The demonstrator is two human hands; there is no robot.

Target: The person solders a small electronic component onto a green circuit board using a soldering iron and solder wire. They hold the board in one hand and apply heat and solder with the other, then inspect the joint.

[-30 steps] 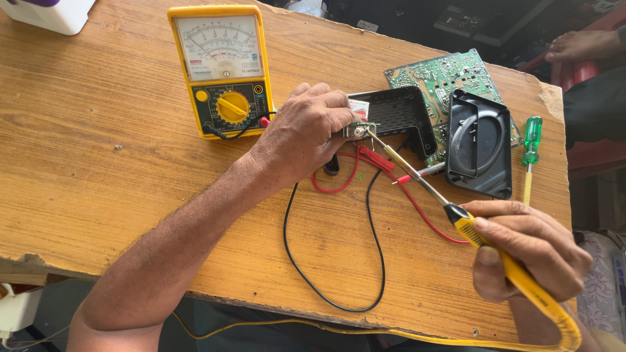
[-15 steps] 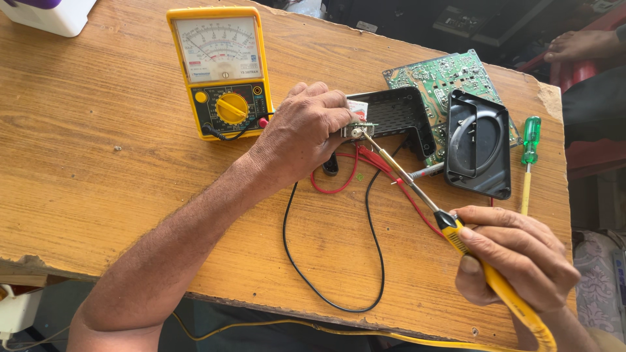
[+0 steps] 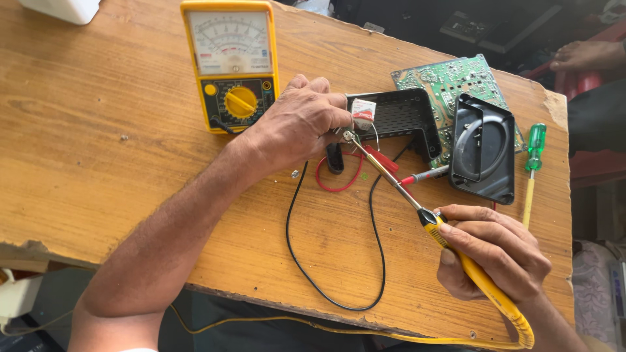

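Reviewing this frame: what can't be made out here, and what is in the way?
Head view only:
- Small component held by the left hand: mostly hidden by its fingers, and too small to identify.
- Soldering iron handle: partly covered by the right hand.
- Circuit board: partly hidden under the black housings.
- White object: cut off by the top edge.

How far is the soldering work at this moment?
Done: black case is open, its cover and board set aside. In hand: left hand pinches a small part; right hand puts the iron tip to it. Left: the case is not yet closed.
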